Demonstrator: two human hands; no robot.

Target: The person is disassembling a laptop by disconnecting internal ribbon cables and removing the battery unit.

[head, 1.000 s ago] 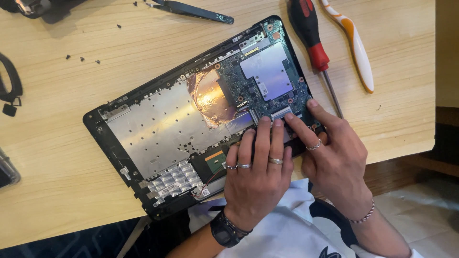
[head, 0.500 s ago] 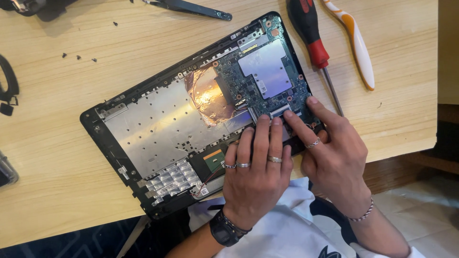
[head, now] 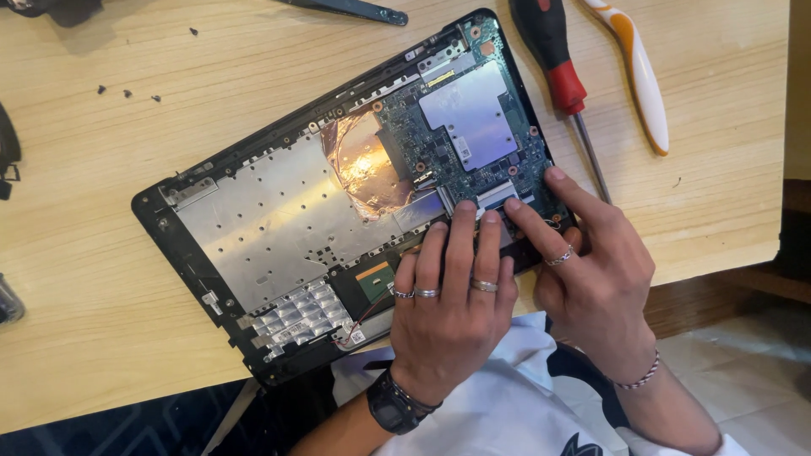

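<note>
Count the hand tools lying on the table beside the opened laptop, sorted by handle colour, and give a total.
Red-and-black screwdriver: 1
White-and-orange tool: 1
Dark tool at the top edge: 1
Total: 3

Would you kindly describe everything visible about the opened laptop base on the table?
The opened laptop base lies tilted on the light wooden table, its black plastic frame overhanging the near edge. Inside show a perforated silver metal plate, a patch of copper-coloured foil, and a dark green circuit board with a grey shield. The left hand and right hand press fingertips on the board's near edge.
</note>
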